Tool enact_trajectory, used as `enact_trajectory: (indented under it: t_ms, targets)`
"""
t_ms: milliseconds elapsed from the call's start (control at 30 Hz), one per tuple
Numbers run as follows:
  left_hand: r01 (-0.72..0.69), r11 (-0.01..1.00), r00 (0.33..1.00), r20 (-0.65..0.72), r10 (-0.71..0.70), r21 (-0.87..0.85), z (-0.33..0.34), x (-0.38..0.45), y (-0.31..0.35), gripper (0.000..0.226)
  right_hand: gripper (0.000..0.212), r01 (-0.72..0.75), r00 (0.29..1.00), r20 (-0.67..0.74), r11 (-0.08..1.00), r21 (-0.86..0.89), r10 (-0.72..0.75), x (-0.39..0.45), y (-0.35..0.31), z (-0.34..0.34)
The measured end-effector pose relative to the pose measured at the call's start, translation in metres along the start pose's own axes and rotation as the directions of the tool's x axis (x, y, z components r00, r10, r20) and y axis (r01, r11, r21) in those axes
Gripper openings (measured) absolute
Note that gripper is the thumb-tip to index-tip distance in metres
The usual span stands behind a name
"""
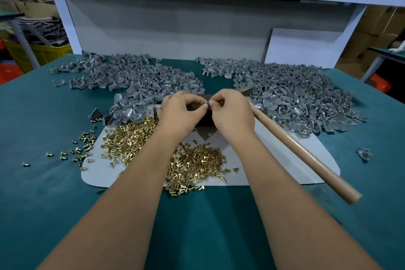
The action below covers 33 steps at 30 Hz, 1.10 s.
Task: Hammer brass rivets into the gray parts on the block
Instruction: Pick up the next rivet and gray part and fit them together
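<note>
My left hand point(178, 114) and my right hand point(232, 114) meet over the dark block point(206, 119) in the middle of the table. Their fingertips pinch a small gray part between them, mostly hidden by the fingers. A pile of brass rivets point(197, 162) lies on a pale sheet point(274, 160) in front of the block, with more rivets point(129, 136) to the left. The hammer point(302, 151) lies to the right, its wooden handle pointing toward me and its head behind my right hand. Whether a rivet is in my fingers cannot be made out.
Two big heaps of gray parts lie at the back left point(131, 76) and back right point(295, 94) of the teal table point(43, 182). Stray rivets point(81, 149) lie scattered to the left. A lone gray part point(363, 153) sits at the right. A white shelf frame point(197, 17) stands behind.
</note>
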State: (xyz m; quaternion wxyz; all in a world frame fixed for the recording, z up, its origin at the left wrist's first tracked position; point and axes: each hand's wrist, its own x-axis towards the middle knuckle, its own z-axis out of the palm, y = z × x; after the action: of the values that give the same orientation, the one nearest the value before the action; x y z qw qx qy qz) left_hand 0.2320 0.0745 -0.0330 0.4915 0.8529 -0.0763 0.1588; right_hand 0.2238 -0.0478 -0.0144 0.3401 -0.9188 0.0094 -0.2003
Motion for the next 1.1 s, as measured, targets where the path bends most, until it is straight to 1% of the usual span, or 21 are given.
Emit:
enact_trajectory:
  t_ms: [33,100,200,267,400,567,667,767,867,1000,1100]
  targets:
    - [-0.005,1.0,1.0,0.001,0.005,0.01,0.0,-0.001,0.001,0.018,0.015,0.011,1.0,0.001,0.999,0.047,-0.012,-0.001,0.004,0.001]
    - [-0.01,1.0,1.0,-0.002,0.01,0.025,0.0,-0.002,0.002,0.019,0.017,-0.004,1.0,-0.011,0.98,0.198,0.006,-0.001,0.009,0.0]
    - [0.005,1.0,1.0,0.001,-0.005,0.001,-0.001,-0.002,0.003,0.023,0.024,-0.078,0.995,-0.015,0.893,0.444,0.095,0.001,0.014,-0.002]
    - [0.017,1.0,1.0,0.01,-0.017,-0.023,-0.001,-0.001,0.002,0.023,0.024,-0.106,0.993,0.003,0.851,0.514,0.122,0.001,0.014,-0.003]
    - [0.026,0.999,1.0,0.016,-0.025,-0.036,-0.001,-0.001,0.001,0.022,0.023,-0.112,0.993,0.024,0.858,0.502,0.116,0.002,0.015,-0.003]
    - [0.013,0.999,1.0,0.024,-0.012,-0.031,-0.002,-0.001,0.001,0.021,0.019,-0.08,0.996,0.06,0.902,0.423,0.06,0.002,0.014,-0.003]
    - [0.003,1.0,1.0,0.029,-0.003,-0.028,-0.002,0.0,0.001,0.018,0.016,-0.046,0.998,0.046,0.933,0.358,0.032,0.002,0.011,-0.001]
    - [-0.005,1.0,1.0,0.027,0.006,-0.021,-0.002,0.0,0.0,0.015,0.011,-0.042,0.999,0.024,0.954,0.298,0.037,0.002,0.008,0.0]
    - [-0.004,1.0,1.0,0.023,0.004,-0.016,-0.002,0.0,0.0,0.012,0.011,-0.046,0.999,-0.01,0.972,0.229,0.049,0.003,0.006,0.001]
    - [-0.007,1.0,1.0,0.019,0.007,-0.009,-0.001,0.0,-0.001,0.009,0.013,-0.064,0.997,-0.021,0.98,0.187,0.07,0.004,0.004,0.002]
    - [-0.007,1.0,1.0,0.014,0.007,-0.009,0.0,-0.001,0.0,0.013,0.016,-0.065,0.997,-0.036,0.985,0.161,0.071,0.003,0.002,0.001]
